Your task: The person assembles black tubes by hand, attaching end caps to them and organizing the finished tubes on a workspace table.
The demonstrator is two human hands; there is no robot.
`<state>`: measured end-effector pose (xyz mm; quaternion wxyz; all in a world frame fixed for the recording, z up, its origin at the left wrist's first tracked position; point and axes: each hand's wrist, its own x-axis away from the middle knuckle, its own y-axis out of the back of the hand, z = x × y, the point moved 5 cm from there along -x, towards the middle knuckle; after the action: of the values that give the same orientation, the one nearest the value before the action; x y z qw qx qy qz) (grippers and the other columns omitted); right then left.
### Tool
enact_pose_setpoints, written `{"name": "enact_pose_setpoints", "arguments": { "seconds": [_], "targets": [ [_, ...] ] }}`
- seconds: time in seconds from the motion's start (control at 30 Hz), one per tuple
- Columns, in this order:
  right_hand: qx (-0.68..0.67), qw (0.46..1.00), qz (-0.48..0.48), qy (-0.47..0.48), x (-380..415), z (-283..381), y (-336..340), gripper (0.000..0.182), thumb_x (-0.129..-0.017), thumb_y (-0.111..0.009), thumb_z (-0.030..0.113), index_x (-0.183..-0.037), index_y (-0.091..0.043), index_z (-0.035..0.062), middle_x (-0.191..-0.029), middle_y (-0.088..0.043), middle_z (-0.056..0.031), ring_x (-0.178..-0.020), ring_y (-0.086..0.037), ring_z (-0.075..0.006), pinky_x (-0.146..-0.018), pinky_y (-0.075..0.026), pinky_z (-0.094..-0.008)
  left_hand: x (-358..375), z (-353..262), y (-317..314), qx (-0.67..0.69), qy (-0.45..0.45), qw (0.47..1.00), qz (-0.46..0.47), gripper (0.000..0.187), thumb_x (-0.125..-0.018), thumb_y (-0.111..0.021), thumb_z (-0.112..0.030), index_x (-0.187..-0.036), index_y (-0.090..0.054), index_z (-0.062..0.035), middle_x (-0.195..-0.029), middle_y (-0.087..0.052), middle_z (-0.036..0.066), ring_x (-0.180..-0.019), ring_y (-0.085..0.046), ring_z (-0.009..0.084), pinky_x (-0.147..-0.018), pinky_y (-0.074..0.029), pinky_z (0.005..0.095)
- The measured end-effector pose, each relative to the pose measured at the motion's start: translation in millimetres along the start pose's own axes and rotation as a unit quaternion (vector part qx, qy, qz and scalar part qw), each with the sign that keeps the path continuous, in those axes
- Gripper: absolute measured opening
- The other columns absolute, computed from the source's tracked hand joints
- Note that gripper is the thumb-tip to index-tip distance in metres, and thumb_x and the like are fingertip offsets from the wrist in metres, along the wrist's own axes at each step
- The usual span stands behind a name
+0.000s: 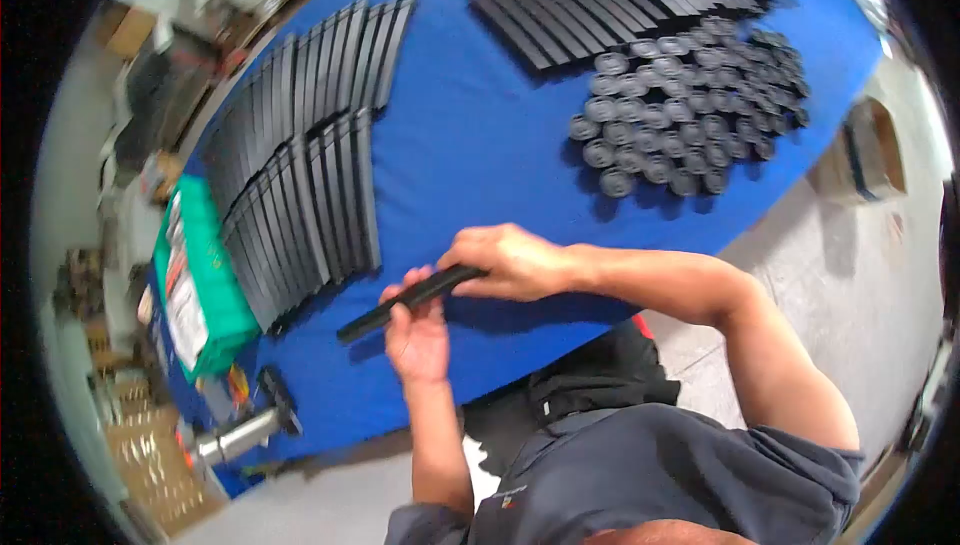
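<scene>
A black bar [375, 323], long and narrow, is held at a slant just above the blue-covered table. My left hand [420, 342] is closed around its middle, with the thumb on the near side and the fingertips on the far side. My right hand [508, 263] grips the bar's right end, and the fingers partly hide that end. Nearest to my left hand are two rows of similar black bars [300, 210] laid side by side. Several round black caps [655, 120] stand grouped beyond my right hand.
More black bars [600, 0] lie at the table's far side. At the left edge is a green bin [215, 285], with a dark-headed tool with a silvery handle [245, 435] near it. The blue tablecloth [480, 125] spans the middle; a cardboard box [870, 150] stands at right.
</scene>
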<state>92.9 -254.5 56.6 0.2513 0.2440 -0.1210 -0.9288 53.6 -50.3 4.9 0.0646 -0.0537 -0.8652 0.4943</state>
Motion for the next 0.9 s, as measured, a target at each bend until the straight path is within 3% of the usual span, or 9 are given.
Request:
{"name": "enact_pose_setpoints", "arguments": {
  "seconds": [0.23,0.3,0.37,0.4,0.5,0.63,0.73,0.83,0.9],
  "targets": [
    [0.08,0.995,0.011,0.065,-4.2,13.4,-0.7,0.039,-0.083,-0.074,0.007,-0.12,-0.062,0.002,-0.104,-0.065,-0.016,-0.093,-0.067,-0.0351,-0.078,-0.057,-0.0422,1.0,1.9,-4.0,0.03,0.03,0.999,-0.017,0.027,-0.098,-0.064,-0.013,-0.124,-0.059,-0.0084,-0.138,-0.058,0.019,-0.137,-0.048,0.0365,-0.111,-0.047,0.0513],
    [-0.007,1.0,0.017,-0.013,-8.3,14.8,7.8,0.036,-0.083,-0.075,0.008,-0.117,-0.064,0.0006,-0.1,-0.067,-0.017,-0.092,-0.067,-0.0349,-0.077,-0.056,-0.0394,1.3,1.4,-5.3,0.03,0.026,0.999,-0.01,0.025,-0.098,-0.062,-0.01,-0.123,-0.059,-0.0074,-0.138,-0.058,0.02,-0.138,-0.048,0.036,-0.112,-0.046,0.0511],
    [-0.185,0.941,0.077,-0.271,-7.4,7.9,4.4,0.034,-0.083,-0.076,0.009,-0.114,-0.065,-0.0003,-0.097,-0.068,-0.018,-0.091,-0.067,-0.0357,-0.078,-0.055,-0.0386,-0.2,2.5,-8.3,0.02,0.024,0.999,-0.006,0.025,-0.099,-0.061,-0.009,-0.123,-0.059,-0.0072,-0.138,-0.058,0.02,-0.138,-0.048,0.0357,-0.112,-0.046,0.0508],
    [-0.08,0.986,0.035,-0.141,-7.1,2.7,5.3,0.035,-0.083,-0.075,0.009,-0.115,-0.064,-0.0004,-0.097,-0.069,-0.0181,-0.09,-0.068,-0.0358,-0.079,-0.054,-0.0391,-1.7,2.8,-8.6,0.014,0.023,1.0,-0.006,0.024,-0.099,-0.06,-0.007,-0.123,-0.059,-0.0073,-0.138,-0.058,0.02,-0.138,-0.047,0.0357,-0.113,-0.045,0.051],
    [0.017,0.999,-0.016,0.043,-8.0,10.6,5.7,0.033,-0.084,-0.075,0.011,-0.113,-0.066,-0.0007,-0.096,-0.069,-0.0182,-0.089,-0.068,-0.0338,-0.079,-0.054,-0.0389,-2.5,3.0,-5.0,0.037,0.035,0.998,-0.023,0.025,-0.099,-0.059,-0.006,-0.124,-0.059,-0.0072,-0.138,-0.057,0.02,-0.138,-0.047,0.0355,-0.114,-0.044,0.0514],
    [-0.054,0.991,0.055,-0.109,-7.7,8.8,9.2,0.034,-0.083,-0.074,0.009,-0.113,-0.064,-0.0002,-0.102,-0.065,-0.0174,-0.093,-0.066,-0.0369,-0.083,-0.054,-0.0444,-0.8,2.5,0.3,0.032,0.03,0.999,0.007,0.026,-0.1,-0.059,-0.01,-0.125,-0.06,-0.0058,-0.141,-0.056,0.021,-0.14,-0.045,0.0362,-0.115,-0.043,0.0523],
    [-0.051,0.994,0.032,-0.094,-5.5,3.2,9.0,0.034,-0.082,-0.074,0.007,-0.114,-0.064,0.0003,-0.102,-0.065,-0.0173,-0.092,-0.066,-0.0367,-0.081,-0.055,-0.0423,-1.4,2.1,-0.7,0.023,0.034,0.999,-0.006,0.025,-0.1,-0.059,-0.01,-0.124,-0.061,-0.0057,-0.14,-0.057,0.02,-0.139,-0.046,0.0361,-0.115,-0.043,0.0522],
    [0.041,0.997,-0.01,0.06,-5.7,14.2,6.1,0.029,-0.084,-0.074,0.009,-0.111,-0.067,0.001,-0.097,-0.067,-0.0182,-0.089,-0.068,-0.0331,-0.078,-0.055,-0.0371,-2.1,2.2,-2.7,0.034,0.037,0.999,-0.01,0.025,-0.1,-0.059,-0.01,-0.124,-0.061,-0.0057,-0.139,-0.058,0.02,-0.139,-0.046,0.036,-0.115,-0.043,0.052],
    [-0.064,0.993,0.027,-0.095,-7.5,8.2,5.2,0.029,-0.084,-0.074,0.009,-0.111,-0.067,0.001,-0.098,-0.067,-0.0185,-0.09,-0.068,-0.0327,-0.079,-0.055,-0.0378,-0.9,1.4,-1.7,0.036,0.031,0.999,0.006,0.025,-0.1,-0.059,-0.011,-0.124,-0.061,-0.0059,-0.139,-0.057,0.02,-0.139,-0.046,0.0358,-0.115,-0.042,0.0519]
  ]
}}
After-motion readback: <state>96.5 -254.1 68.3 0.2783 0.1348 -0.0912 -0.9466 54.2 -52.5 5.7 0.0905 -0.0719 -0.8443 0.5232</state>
